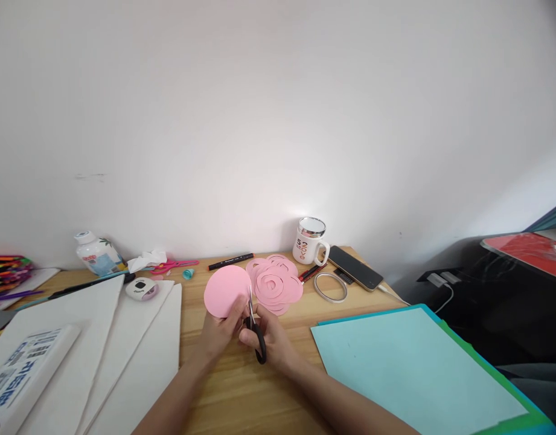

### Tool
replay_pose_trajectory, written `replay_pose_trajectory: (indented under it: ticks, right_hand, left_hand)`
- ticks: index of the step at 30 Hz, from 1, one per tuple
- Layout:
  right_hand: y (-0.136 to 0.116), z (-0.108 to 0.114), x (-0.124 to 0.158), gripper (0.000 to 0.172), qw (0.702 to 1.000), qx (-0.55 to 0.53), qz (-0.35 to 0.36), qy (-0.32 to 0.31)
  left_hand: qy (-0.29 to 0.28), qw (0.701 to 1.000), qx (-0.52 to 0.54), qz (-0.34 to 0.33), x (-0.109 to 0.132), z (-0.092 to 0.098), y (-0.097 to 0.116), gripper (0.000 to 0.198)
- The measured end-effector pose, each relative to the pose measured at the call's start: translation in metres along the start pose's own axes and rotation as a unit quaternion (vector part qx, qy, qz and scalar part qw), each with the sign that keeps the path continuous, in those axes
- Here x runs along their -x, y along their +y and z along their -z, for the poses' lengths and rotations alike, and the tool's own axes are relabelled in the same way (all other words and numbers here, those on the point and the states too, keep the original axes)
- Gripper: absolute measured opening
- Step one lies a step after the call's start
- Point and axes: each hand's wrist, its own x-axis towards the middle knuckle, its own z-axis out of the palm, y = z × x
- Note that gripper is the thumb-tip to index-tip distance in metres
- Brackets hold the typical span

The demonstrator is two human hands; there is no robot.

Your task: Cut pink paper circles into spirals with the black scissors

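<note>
My left hand (222,329) pinches a round piece of pink paper (226,290) by its lower right part, thumb on top. My right hand (273,341) is closed round the black handles of a pair of scissors (258,344). The scissors' blades point away from me and lie along the right edge of the pink disc. Just behind my right hand is a loose pile of pink paper spirals and rings (278,284) on the wooden table (241,386).
A white mug (307,244), a phone (355,266) on a cable and a ring-shaped band (331,288) stand or lie at the back right. Light blue sheets (409,362) cover the right side. White boards (137,350), a bottle (96,252), pink scissors (175,264) and a black marker (231,261) are leftward.
</note>
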Motion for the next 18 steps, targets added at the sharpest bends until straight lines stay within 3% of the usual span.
replay_pose_trajectory:
  ticks: [9, 18]
  right_hand:
    - [0.0015, -0.0033, 0.0006, 0.04, 1.0, 0.005, -0.012, 0.027]
    - [0.0028, -0.0032, 0.0004, 0.045, 0.998, -0.021, 0.029, 0.046]
  left_hand:
    - [-0.009, 1.0, -0.022, -0.002, 0.0005, -0.0013, 0.0004, 0.037]
    - [-0.024, 1.0, 0.005, 0.001, -0.0007, -0.001, 0.0006, 0.03]
